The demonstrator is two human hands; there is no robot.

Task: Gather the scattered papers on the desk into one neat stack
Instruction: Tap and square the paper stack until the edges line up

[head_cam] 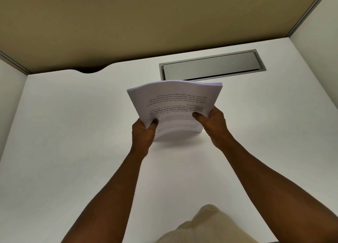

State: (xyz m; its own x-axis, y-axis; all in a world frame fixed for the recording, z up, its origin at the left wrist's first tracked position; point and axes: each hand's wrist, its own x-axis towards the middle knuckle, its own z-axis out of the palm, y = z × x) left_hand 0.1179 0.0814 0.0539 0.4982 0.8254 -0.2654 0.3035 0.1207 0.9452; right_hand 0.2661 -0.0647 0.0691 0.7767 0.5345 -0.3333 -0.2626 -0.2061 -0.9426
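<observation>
Papers (175, 103) upright, pinched between both hands' closed fingers (154, 123), bottom edge seemingly on desk (73, 133).

The papers (173, 103) are thin matt white sheets (printed in black). The worktop (73, 133) looks smooth, matt white laminate. Its cable hatch (212, 64) is brushed grey metal; the partition (128, 23) looks cloth-covered.

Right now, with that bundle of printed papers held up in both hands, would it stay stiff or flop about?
Probably floppy: the stack of papers already bows in a curve between the left hand and right hand. It looks light for its size, pinched only near its lower corners. Sheets could well slide apart, since nothing visible binds them.
</observation>
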